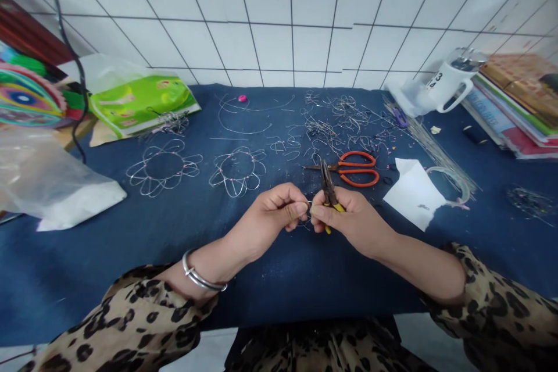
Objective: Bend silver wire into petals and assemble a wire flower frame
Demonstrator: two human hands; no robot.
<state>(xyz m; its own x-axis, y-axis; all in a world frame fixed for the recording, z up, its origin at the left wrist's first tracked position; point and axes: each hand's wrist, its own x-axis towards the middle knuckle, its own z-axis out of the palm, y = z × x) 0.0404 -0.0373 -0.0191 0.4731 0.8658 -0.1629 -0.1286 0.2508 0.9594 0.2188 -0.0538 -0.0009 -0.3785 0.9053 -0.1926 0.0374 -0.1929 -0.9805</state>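
My left hand (274, 215) and my right hand (349, 220) meet over the blue cloth (261, 267) at the table's middle. Both pinch a small piece of thin wire (309, 209) between thumb and forefinger. The right hand also grips yellow-handled pliers (328, 186), whose dark jaws point up and away from me. Two finished wire flowers with pink beads, one (163, 173) to the left and one (238, 170) nearer the middle, lie flat beyond my left hand. Orange-handled scissors (355, 168) lie just behind the pliers.
Loose bent wires (331, 122) cover the far middle. A bundle of straight wires (440, 154) and a white paper (414, 193) lie right. A white mug (449, 84) and stacked books (518, 104) stand at far right; a green packet (139, 102) and clear bag (47, 183) at left.
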